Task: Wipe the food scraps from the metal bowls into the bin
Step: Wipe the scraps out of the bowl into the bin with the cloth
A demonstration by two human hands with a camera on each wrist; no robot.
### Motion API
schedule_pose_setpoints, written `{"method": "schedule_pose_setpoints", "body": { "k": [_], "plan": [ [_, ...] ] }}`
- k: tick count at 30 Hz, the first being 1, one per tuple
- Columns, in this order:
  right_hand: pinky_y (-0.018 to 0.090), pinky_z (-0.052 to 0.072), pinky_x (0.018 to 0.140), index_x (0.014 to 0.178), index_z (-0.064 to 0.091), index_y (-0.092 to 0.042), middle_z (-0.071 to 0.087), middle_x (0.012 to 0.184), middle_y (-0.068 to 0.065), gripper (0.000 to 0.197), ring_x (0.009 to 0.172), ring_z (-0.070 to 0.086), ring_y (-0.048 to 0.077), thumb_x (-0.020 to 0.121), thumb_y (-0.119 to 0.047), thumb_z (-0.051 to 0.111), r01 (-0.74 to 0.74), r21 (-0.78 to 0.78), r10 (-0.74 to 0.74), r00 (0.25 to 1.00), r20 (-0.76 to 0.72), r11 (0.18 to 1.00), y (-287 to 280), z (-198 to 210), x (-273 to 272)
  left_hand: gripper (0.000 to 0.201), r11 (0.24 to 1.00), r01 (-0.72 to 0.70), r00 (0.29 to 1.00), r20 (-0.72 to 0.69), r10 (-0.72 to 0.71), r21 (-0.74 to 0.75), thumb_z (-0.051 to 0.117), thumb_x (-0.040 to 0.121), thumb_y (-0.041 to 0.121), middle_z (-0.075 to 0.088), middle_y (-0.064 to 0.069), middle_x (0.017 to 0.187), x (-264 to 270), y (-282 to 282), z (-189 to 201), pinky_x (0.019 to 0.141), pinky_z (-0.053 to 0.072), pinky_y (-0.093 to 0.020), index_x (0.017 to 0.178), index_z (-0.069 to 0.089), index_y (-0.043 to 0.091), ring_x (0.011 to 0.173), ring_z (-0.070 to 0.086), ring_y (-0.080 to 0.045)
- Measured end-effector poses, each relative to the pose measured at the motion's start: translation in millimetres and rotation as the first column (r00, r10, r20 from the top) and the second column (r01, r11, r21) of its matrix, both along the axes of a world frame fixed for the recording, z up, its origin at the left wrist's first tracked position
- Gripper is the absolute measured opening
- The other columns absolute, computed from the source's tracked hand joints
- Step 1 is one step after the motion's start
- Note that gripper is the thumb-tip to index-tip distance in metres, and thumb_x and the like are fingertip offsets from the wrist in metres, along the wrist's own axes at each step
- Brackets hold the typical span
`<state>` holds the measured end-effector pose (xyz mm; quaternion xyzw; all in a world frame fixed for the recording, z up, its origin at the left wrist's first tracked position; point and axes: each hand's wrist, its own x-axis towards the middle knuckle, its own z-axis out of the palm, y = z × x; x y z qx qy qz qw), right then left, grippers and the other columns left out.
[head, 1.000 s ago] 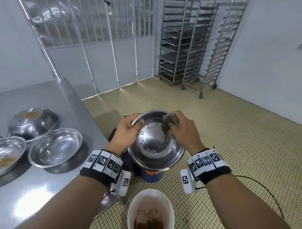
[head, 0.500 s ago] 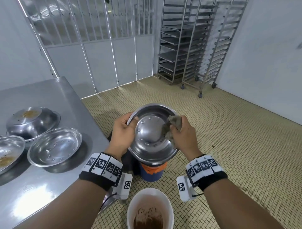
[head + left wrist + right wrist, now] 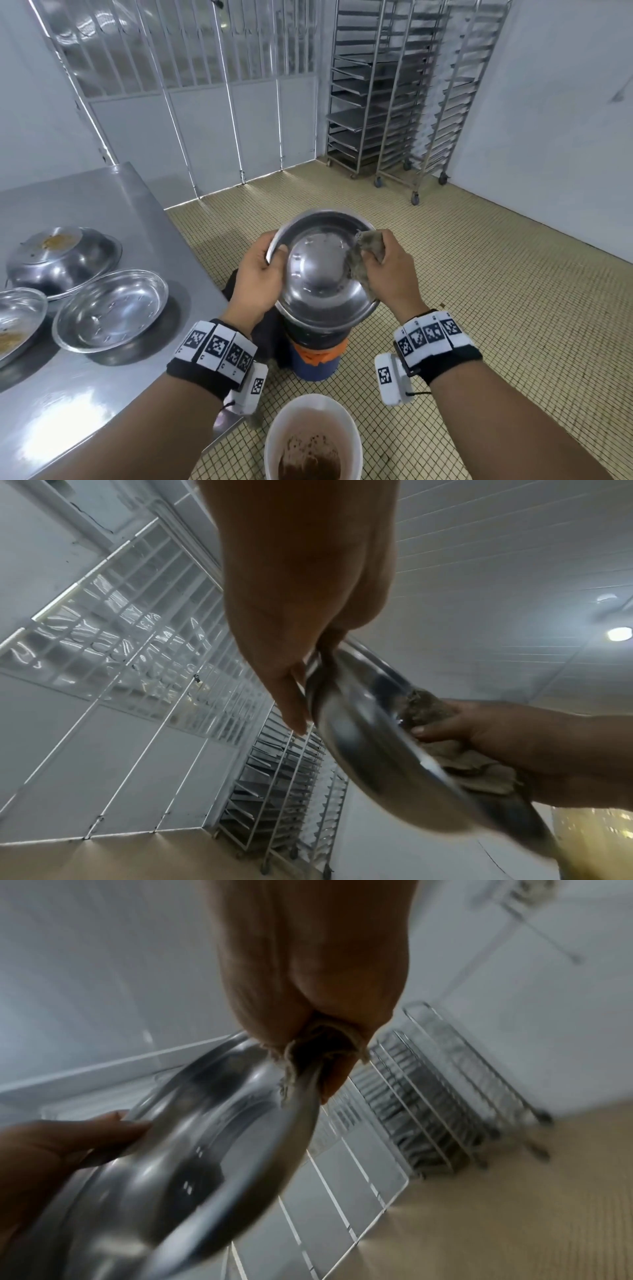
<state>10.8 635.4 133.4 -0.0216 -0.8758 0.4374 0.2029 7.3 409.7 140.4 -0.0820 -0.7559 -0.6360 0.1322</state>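
A metal bowl (image 3: 322, 274) is held tilted over the blue bin (image 3: 317, 359), its inside facing me. My left hand (image 3: 274, 260) grips the bowl's left rim, thumb inside. My right hand (image 3: 380, 253) holds a crumpled brown cloth (image 3: 366, 253) against the bowl's right rim. In the left wrist view the thumb lies over the rim of the bowl (image 3: 377, 750), with the cloth (image 3: 472, 769) on its far side. In the right wrist view the cloth (image 3: 308, 1053) is bunched in my fingers at the edge of the blurred bowl (image 3: 205, 1150).
A steel table (image 3: 102, 394) on the left carries an upturned bowl (image 3: 61, 260) with scraps on its base, a clean bowl (image 3: 109, 308) and a bowl with scraps (image 3: 17, 318). A white bucket (image 3: 313, 442) of brown waste stands at my feet. Wheeled racks (image 3: 394, 102) line the far wall.
The bowl has risen a little. The right hand has drawn the cloth from the upper inside of the bowl out to its right rim. The left hand keeps its grip.
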Motion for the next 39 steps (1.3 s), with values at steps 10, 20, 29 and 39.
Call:
{"method": "schedule_pose_setpoints", "body": {
  "k": [10, 20, 29, 39],
  "plan": [
    [0.017, 0.055, 0.066, 0.116, 0.062, -0.03, 0.07, 0.094, -0.014, 0.019, 0.08, 0.066, 0.0, 0.099, -0.023, 0.064, -0.1, 0.097, 0.104, 0.994, -0.031, 0.99, 4, 20, -3, 0.028, 0.987, 0.086, 0.992, 0.076, -0.097, 0.136, 0.056, 0.104, 0.005, 0.078, 0.009, 0.087, -2, 6, 15, 0.068, 0.055, -0.02, 0.108, 0.075, 0.024, 0.078, 0.073, -0.007],
    [0.006, 0.044, 0.059, 0.107, 0.063, -0.026, 0.066, 0.09, -0.016, 0.009, 0.078, 0.059, -0.007, 0.099, -0.028, 0.066, -0.06, 0.032, 0.06, 0.998, 0.017, 0.998, 3, 12, -3, 0.021, 0.983, 0.012, 0.996, 0.085, -0.028, 0.181, 0.058, 0.105, 0.011, 0.076, 0.011, 0.074, 12, 11, 5, 0.059, 0.05, -0.014, 0.102, 0.076, 0.02, 0.066, 0.068, 0.0],
    [0.01, 0.038, 0.061, 0.107, 0.06, -0.022, 0.063, 0.09, -0.015, 0.008, 0.079, 0.057, -0.004, 0.101, -0.026, 0.062, 0.074, -0.092, -0.071, 0.997, 0.035, 0.993, -14, -12, 6, 0.026, 0.977, -0.097, 0.994, 0.074, 0.084, 0.192, 0.058, 0.106, 0.013, 0.075, 0.011, 0.074, 8, 7, 1, 0.061, 0.052, -0.017, 0.093, 0.075, 0.028, 0.067, 0.068, -0.002],
    [0.033, 0.06, 0.071, 0.11, 0.059, -0.028, 0.068, 0.092, -0.012, 0.015, 0.082, 0.067, 0.005, 0.097, -0.022, 0.065, 0.104, -0.161, -0.109, 0.994, -0.021, 0.981, -17, -9, 2, 0.026, 0.948, -0.131, 0.991, 0.057, 0.119, 0.289, 0.058, 0.105, 0.013, 0.076, 0.01, 0.078, 4, 12, 11, 0.064, 0.053, -0.018, 0.094, 0.077, 0.026, 0.072, 0.07, -0.004]
  ]
}}
